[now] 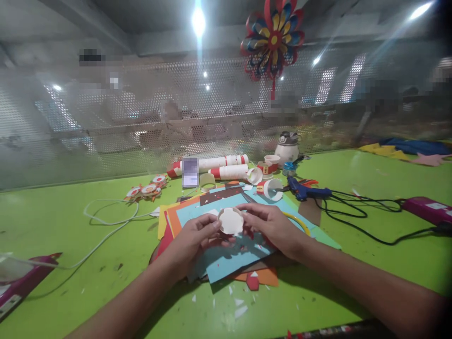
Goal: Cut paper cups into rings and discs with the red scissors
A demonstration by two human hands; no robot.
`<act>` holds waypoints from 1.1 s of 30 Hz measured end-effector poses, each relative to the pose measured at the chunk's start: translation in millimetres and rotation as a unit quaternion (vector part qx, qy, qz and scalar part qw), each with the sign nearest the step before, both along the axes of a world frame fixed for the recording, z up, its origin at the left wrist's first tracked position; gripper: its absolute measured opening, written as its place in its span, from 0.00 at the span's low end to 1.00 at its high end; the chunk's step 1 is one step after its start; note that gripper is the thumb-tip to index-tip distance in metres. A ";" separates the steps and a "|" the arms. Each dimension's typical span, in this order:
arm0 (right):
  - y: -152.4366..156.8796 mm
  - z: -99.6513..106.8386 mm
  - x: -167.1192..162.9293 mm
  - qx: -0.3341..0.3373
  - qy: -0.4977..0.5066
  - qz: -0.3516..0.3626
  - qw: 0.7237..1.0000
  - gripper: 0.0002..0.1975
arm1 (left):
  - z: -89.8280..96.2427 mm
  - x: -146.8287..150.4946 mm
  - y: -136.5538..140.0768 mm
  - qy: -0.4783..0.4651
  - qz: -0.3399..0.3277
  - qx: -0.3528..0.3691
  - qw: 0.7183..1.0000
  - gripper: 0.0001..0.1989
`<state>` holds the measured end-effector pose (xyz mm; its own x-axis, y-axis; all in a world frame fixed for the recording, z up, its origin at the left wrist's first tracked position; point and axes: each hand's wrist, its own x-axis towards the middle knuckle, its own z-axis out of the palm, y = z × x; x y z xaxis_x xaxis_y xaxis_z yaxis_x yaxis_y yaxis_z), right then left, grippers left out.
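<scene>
Both hands grip a small white round paper piece, possibly a cut-down paper cup; its underside is hidden. On its left edge, the thumb and fingers of my left hand are closed. My right hand pinches the opposite edge. Beneath them lies a stack of coloured paper, light blue on top. Just beyond the right hand, a cut red and white paper cup lies on its side next to a blue glue gun.
White tubes with red ends, a phone and a bottle stand or lie toward the back. Round paper decorations sit at left. Cables run to a magenta power strip at right. Paper scraps litter the green table.
</scene>
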<state>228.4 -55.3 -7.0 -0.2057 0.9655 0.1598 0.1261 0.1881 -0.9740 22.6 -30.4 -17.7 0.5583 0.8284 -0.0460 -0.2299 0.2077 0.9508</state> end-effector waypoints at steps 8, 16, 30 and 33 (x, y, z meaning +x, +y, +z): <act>0.0 -1.6 4.9 0.109 -0.081 0.006 0.991 0.23 | -2.1 -4.1 7.6 0.003 0.027 0.015 1.000 0.12; -2.6 0.8 0.5 0.071 -0.068 -0.002 0.995 0.18 | -2.5 -1.9 5.4 -0.013 -0.008 0.031 0.999 0.08; -0.4 3.2 -0.9 -0.024 0.016 -0.015 0.999 0.14 | -1.1 -1.8 5.5 0.010 -0.005 0.027 1.000 0.10; -0.3 3.3 -1.4 -0.027 0.015 -0.020 0.999 0.14 | -0.3 -1.6 4.3 0.015 -0.005 0.026 1.000 0.10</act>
<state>227.0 -55.7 -3.8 -0.1632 0.9800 0.1136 0.1024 0.1314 -0.9860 21.0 -26.0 -18.1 0.5662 0.8240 -0.0199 -0.1989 0.1600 0.9669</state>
